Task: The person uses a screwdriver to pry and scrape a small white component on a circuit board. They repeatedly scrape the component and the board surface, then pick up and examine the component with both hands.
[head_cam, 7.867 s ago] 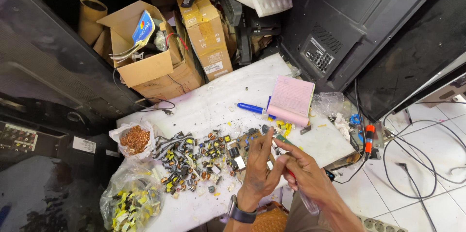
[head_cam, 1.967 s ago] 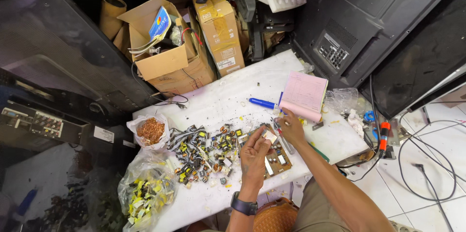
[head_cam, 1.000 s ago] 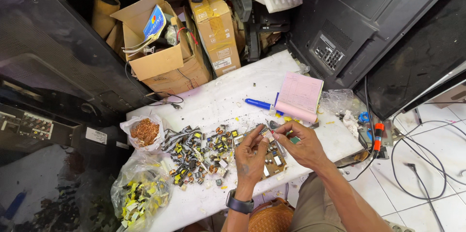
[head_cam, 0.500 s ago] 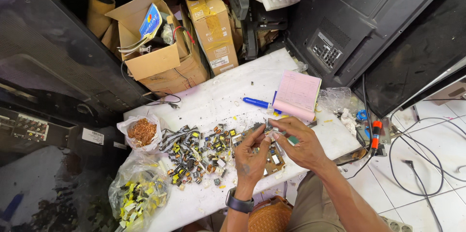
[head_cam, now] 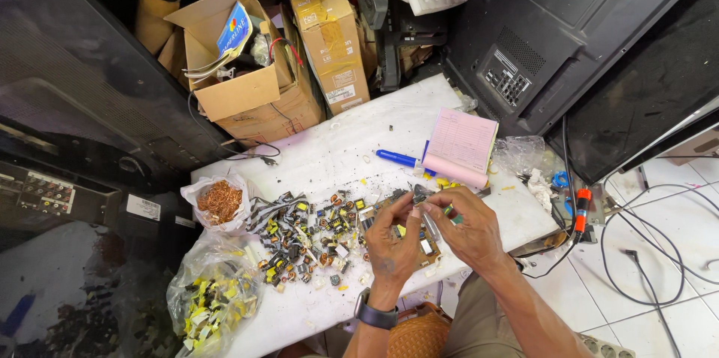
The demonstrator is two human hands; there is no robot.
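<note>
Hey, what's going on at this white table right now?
A person seated at the white table holds a small component between both hands, the left hand and right hand meeting above a circuit board. A heap of small electronic parts lies to their left, beside a bag of copper wire.

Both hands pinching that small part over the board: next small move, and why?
Probably a short pull or twist to work the small component apart. The left hand and right hand meet on it above the circuit board. The pile of small transformers and the bag of copper wire sit just left on the white table, so sorted pieces would likely go there.
</note>
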